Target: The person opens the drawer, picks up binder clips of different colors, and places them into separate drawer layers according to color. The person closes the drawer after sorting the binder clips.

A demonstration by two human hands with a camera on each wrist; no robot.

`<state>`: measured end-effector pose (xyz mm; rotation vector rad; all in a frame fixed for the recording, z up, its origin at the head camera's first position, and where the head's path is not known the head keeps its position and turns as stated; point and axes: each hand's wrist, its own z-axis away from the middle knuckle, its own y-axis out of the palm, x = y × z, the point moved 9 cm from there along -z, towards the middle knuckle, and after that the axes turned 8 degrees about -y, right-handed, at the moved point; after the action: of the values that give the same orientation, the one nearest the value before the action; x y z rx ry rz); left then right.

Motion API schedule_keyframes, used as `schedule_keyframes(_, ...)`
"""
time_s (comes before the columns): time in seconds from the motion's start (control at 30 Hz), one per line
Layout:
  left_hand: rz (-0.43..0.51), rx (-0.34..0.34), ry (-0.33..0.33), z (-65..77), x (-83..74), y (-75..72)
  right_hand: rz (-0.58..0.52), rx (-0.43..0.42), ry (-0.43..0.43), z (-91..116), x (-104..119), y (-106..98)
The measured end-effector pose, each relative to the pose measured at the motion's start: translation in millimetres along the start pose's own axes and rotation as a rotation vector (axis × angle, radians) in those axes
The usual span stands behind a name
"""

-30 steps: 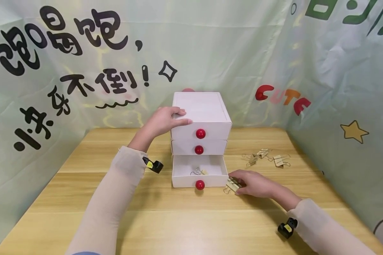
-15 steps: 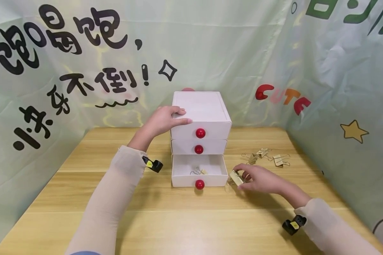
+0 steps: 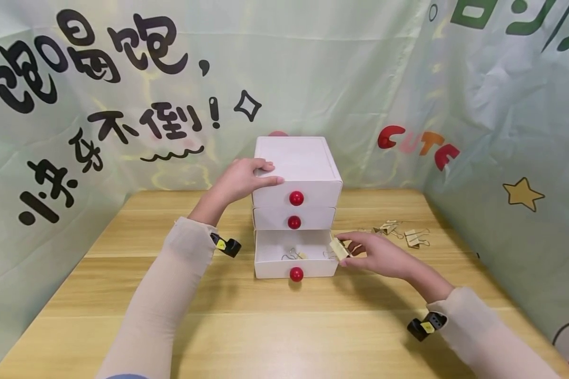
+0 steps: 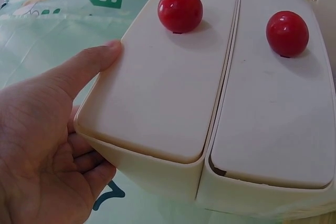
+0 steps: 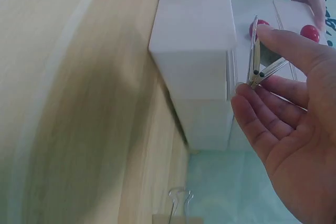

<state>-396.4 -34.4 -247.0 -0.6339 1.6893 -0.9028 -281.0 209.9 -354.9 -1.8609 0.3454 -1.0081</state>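
Note:
A white drawer cabinet [image 3: 296,158] with red knobs stands on the table, its bottom drawer [image 3: 271,270] pulled out. Inside that drawer lies a gold binder clip [image 3: 302,256]. My right hand [image 3: 381,255] pinches another binder clip [image 3: 340,249] between thumb and fingers, at the drawer's right wall. Its wire handles point toward the drawer's inside; the right wrist view shows the clip [image 5: 256,59] edge-on. My left hand [image 3: 239,180] rests on the cabinet's top left edge, with its thumb [image 4: 97,59] extended along the front edge. The upper two drawers are pushed in.
On the wooden table [image 3: 265,337], right of the cabinet, lie several more binder clips [image 3: 413,239], partly hidden behind my right hand. A printed cloth backdrop [image 3: 341,79] stands behind and along the sides of the table.
My right hand has lifted the binder clip off the table beside the drawer and brought it up and left to the drawer's right wall. My left hand stays in place.

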Motion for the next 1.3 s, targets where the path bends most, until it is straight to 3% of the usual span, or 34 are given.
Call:
schedule_keyframes(0.37, -0.007, -0.001, -0.011, 0.7, 0.9, -1.2, 0.066, 0.072, -0.017, -27.0, 11.9, 17.2)
schedule_keyframes(0.6, -0.009, -0.020, 0.019, 1.2, -1.2, -3.3, 0.138, 0.046, -0.049, -34.8, 16.2, 18.6)
schedule_keyframes(0.93, -0.015, -0.018, 0.012, 2.0, -1.5, -2.9, 0.104, -0.062, -0.001, -26.5, -4.2, 7.0)
schedule_keyframes(1.3, -0.016, -0.007, 0.012, 1.6, -2.1, -3.1, 0.228, -0.118, -0.005, -9.2, -29.8, -14.0)
